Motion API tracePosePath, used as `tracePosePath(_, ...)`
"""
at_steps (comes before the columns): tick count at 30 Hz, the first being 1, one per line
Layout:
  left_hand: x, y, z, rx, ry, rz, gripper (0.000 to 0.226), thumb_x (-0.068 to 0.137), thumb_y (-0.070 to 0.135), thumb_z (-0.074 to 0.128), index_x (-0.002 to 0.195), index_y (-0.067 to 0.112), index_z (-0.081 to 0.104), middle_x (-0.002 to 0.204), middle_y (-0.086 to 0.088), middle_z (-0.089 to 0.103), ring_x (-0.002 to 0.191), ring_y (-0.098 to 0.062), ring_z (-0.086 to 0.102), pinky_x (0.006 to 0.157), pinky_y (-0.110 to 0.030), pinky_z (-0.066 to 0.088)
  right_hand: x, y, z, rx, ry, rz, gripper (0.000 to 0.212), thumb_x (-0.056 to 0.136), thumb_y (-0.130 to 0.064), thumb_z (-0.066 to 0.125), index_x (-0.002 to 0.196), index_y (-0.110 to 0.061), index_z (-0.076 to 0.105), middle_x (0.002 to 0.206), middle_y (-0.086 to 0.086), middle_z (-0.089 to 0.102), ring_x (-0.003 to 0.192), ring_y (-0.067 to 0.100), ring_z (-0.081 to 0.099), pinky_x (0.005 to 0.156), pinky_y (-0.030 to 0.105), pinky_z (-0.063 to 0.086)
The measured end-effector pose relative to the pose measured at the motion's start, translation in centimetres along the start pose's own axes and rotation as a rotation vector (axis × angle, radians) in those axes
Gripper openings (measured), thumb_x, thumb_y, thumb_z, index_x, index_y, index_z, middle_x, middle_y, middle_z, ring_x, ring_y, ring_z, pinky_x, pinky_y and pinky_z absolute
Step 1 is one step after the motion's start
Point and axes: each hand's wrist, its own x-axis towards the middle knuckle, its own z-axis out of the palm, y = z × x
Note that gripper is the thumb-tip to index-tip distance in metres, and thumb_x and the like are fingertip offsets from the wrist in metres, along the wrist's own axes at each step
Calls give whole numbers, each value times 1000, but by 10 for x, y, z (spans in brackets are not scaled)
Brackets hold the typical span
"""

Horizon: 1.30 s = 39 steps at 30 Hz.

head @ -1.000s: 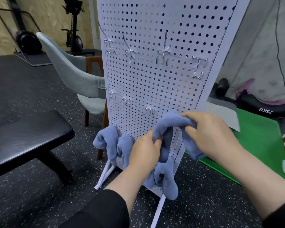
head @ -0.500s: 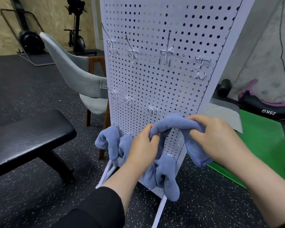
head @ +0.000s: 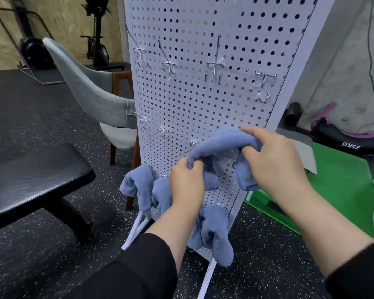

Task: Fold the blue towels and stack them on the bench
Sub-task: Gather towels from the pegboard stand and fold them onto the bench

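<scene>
**Both hands on one towel at the pegboard**

Both hands hold one blue towel [head: 221, 143] up in front of the white pegboard [head: 214, 93]. The left hand [head: 187, 182] has its fingers curled tight round one bunched end, and the right hand [head: 272, 162] has fingers and thumb closed over the other end, so the cloth arches between them with its ends hanging down. Two more towels hang on the board: one [head: 138, 186] low at the left, just beside the left hand, and one [head: 216, 234] at the bottom, below both wrists. Bare metal hooks [head: 214, 65] stick out higher up. The black bench [head: 30, 175] stands to the left, apart from the board, with no towel on the part I can see. A grey chair [head: 91, 96] sits behind it, and a green mat [head: 337, 186] lies to the right
</scene>
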Motion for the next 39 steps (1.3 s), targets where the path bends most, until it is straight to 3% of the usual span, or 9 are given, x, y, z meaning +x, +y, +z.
tracePosePath(8,1,-40,7,176,-273,50,28,95,32,63,71,24,51,59,9,53,57,-9,46,54,-27,35,-43,33,26,-102,-115,-50,47,87,-5,61,133,-17,63,119,-5,55,108,20,54,85,31,41)
tracePosePath(15,-8,-44,-7,247,-450,97,11,89,31,70,90,25,61,83,6,71,84,-13,67,73,-31,53,-56,31,33,-130,-233,-8,65,94,-22,69,153,-17,42,122,-4,46,103,18,54,82,30,41)
tracePosePath(20,-17,-34,-31,249,-586,80,5,90,17,56,93,13,56,68,2,52,61,-15,43,53,-29,41,-65,18,22,-179,-270,7,29,93,-37,67,114,-16,64,103,-2,62,94,25,61,78,38,48)
tracePosePath(22,-20,-29,-41,259,-617,59,11,91,18,53,98,14,59,78,-5,61,69,-16,48,61,-34,46,-68,14,16,-179,-209,13,25,94,-38,65,108,-17,68,99,0,68,92,28,64,78,42,51)
tracePosePath(24,-21,-25,-56,265,-623,53,13,94,22,54,101,26,64,100,-7,69,87,-14,57,83,-38,51,-70,7,11,-140,-122,-18,19,94,-38,62,102,-22,69,98,-5,66,91,24,65,78,41,52)
tracePosePath(28,-19,-12,-107,332,-505,76,46,100,29,57,145,25,51,141,4,58,127,-11,55,102,-23,41,-75,-30,21,-15,-103,-107,12,94,-32,58,90,-26,67,92,-10,62,81,17,61,75,42,53)
tracePosePath(33,-23,0,-231,573,-222,194,38,99,33,56,136,24,60,133,1,65,119,-19,60,100,-33,47,-99,-121,82,134,-305,-273,15,94,-25,65,80,-30,63,86,-11,62,81,9,60,77,36,50)
tracePosePath(36,-34,-1,-322,709,-24,184,36,101,36,54,135,25,61,132,1,65,121,-20,59,102,-37,47,-119,-193,125,225,-445,-422,15,96,-25,65,85,-35,64,93,-17,63,91,0,58,79,14,42)
tracePosePath(39,-49,-13,-410,780,155,96,34,103,37,50,134,27,60,133,4,63,122,-19,58,100,-36,47,-137,-263,170,280,-553,-548,6,97,-29,63,96,-35,64,99,-18,60,92,1,57,81,16,43)
